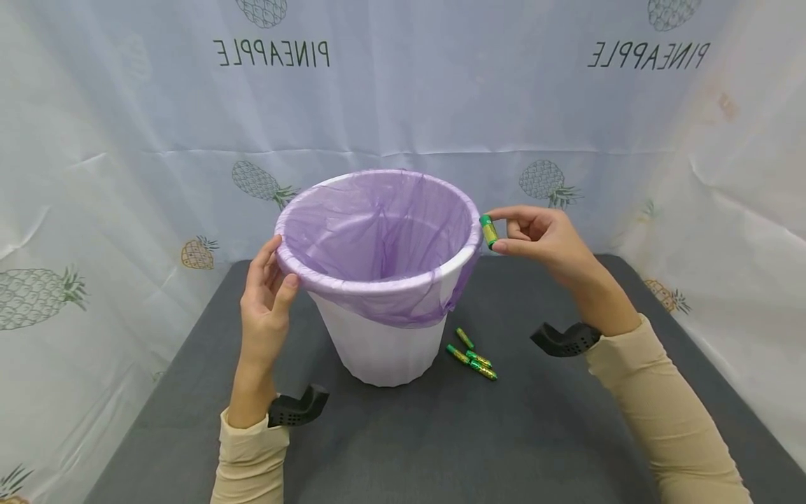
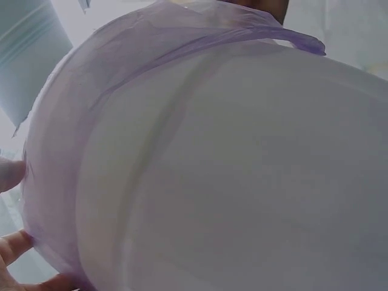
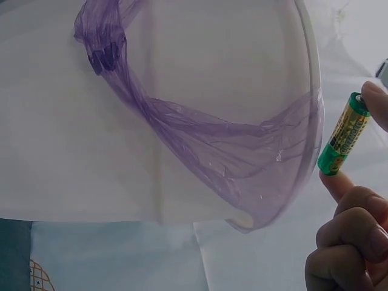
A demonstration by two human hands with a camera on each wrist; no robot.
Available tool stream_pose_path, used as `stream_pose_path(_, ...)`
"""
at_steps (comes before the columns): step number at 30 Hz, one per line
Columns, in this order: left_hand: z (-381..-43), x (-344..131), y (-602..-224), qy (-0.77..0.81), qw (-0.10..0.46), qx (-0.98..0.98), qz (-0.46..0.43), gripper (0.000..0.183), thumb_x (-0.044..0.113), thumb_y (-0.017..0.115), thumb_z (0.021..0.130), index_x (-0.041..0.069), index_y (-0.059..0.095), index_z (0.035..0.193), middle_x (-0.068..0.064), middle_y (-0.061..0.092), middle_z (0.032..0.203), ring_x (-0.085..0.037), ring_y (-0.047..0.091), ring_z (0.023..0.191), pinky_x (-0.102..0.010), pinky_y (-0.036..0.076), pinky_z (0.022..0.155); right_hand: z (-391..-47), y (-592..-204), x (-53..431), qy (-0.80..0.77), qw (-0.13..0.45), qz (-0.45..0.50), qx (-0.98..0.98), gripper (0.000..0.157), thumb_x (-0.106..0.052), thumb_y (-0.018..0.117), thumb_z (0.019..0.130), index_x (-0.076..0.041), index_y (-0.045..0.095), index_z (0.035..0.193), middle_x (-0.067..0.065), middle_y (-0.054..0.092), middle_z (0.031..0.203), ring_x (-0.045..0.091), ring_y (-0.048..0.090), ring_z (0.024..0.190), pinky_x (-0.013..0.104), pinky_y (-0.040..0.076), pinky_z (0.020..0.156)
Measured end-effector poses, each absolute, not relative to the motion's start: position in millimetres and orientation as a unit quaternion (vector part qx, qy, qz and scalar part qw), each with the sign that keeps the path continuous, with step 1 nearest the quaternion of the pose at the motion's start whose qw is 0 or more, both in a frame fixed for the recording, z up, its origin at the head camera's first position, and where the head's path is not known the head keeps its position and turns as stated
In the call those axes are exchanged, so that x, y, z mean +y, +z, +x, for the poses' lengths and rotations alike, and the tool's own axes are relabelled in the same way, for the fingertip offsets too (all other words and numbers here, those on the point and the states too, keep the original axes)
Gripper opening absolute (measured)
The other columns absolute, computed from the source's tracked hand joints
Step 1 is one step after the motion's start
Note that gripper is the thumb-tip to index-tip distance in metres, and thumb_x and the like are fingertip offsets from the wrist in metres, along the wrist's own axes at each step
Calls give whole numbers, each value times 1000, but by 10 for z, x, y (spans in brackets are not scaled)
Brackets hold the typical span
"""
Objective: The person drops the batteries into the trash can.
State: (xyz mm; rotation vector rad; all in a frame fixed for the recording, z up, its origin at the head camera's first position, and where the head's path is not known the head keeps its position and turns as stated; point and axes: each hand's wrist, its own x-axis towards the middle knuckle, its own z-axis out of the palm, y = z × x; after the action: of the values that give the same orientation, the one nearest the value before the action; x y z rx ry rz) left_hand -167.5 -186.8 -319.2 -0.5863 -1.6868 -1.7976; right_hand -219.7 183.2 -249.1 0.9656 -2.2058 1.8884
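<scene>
A white trash can [image 1: 378, 343] stands upright, lined with a thin purple bag [image 1: 384, 238] folded over its rim. My left hand [image 1: 266, 308] holds the can's left rim, its fingers and thumb against the bag-covered edge. Beyond the right rim, my right hand [image 1: 548, 241] pinches a green and gold battery [image 1: 489, 232] by its two ends, between thumb and index finger. Close up in the right wrist view, that battery [image 3: 344, 134] is tilted beside the rim, outside the can. Several similar batteries [image 1: 481, 369] lie on the table to the right of the can's base.
A dark grey cloth covers the table [image 1: 403, 448]. White curtains with pineapple prints hang behind it and on both sides [image 1: 403, 91]. A knotted bunch of the purple bag [image 3: 104, 54] hangs outside the can. Each wrist wears a black camera mount [image 1: 567, 339].
</scene>
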Motion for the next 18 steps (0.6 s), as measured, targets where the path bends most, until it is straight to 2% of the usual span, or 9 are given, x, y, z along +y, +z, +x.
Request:
stream_pose_path(9, -1686, -1864, -3208, -683, 306, -625, -223, 50, -1, 48, 93, 2, 42, 142, 1, 51, 135, -7, 51, 122, -13, 39, 106, -2248, -2456, 1752, 623, 36, 305, -719, 33, 3, 62, 88, -18, 68, 112, -9, 42, 62, 13, 27, 55, 34, 22, 57)
stream_pose_path(18, -1679, -1858, -3204, -681, 301, -628, -225, 50, 0, 48, 93, 5, 41, 143, 1, 50, 135, -6, 50, 123, -13, 38, 107, -2318, -2459, 1697, 627, 34, 283, -725, 30, -1, 63, 88, -19, 68, 111, -10, 44, 63, 12, 25, 54, 32, 20, 56)
